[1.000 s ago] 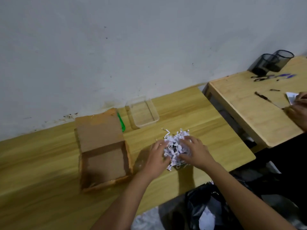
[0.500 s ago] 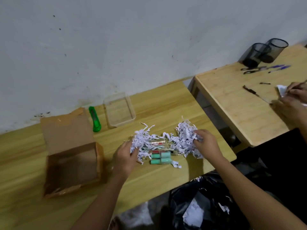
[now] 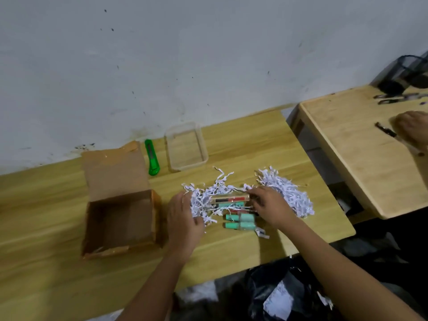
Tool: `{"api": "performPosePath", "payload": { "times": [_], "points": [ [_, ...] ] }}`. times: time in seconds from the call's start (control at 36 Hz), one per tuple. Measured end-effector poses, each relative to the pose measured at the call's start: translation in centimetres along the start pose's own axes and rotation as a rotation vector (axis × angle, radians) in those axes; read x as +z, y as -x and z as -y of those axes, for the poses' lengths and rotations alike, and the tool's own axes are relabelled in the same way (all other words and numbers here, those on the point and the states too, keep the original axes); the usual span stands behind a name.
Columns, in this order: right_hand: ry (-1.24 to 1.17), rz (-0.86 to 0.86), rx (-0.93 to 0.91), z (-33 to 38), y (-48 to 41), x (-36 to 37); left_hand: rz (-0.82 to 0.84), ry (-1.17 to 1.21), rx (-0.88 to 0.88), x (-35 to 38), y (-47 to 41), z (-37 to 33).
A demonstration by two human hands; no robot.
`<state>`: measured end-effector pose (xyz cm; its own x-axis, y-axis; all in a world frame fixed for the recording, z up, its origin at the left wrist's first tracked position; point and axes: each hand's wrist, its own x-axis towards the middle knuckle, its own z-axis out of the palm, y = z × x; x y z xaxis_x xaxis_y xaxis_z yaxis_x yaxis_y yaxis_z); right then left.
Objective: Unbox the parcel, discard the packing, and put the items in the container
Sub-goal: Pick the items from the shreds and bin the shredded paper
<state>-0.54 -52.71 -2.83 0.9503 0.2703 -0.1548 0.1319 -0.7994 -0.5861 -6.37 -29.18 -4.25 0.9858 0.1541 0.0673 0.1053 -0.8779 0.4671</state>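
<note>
L hand [image 3: 185,218], R hand [image 3: 271,207] in shreds [image 3: 287,198], 2 green tubes [image 3: 243,225], 1 box [image 3: 120,218]

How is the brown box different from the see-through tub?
The brown box is cardboard you cannot see through; the see-through tub is clear plastic showing the wooden table beneath. The box looks bigger and deeper than the tub. The box has a flap folded back; the tub shows no lid. Both sit open-topped on that table, seemingly empty.

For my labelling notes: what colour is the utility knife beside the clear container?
The utility knife is bright green; the head view shows it.
</note>
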Motion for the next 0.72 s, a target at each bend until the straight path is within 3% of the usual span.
{"api": "performPosePath", "payload": {
  "times": [0.14,0.25,0.42,0.72],
  "points": [
    [-0.006,-0.094,0.139,-1.9,-0.3,-1.7,0.084,0.038,0.090,0.5,0.0,-0.4],
    [-0.089,-0.185,0.056,-0.8,-0.5,-2.4,0.185,-0.020,0.062,1.6,0.2,0.7],
    [-0.115,0.112,-0.083,3.0,-0.7,-0.1,0.248,-0.045,0.007,2.1,0.6,1.6],
    [-0.149,0.198,0.046,3.3,-0.9,1.1,0.274,-0.040,0.047,2.4,0.5,1.9]
  ]
}}
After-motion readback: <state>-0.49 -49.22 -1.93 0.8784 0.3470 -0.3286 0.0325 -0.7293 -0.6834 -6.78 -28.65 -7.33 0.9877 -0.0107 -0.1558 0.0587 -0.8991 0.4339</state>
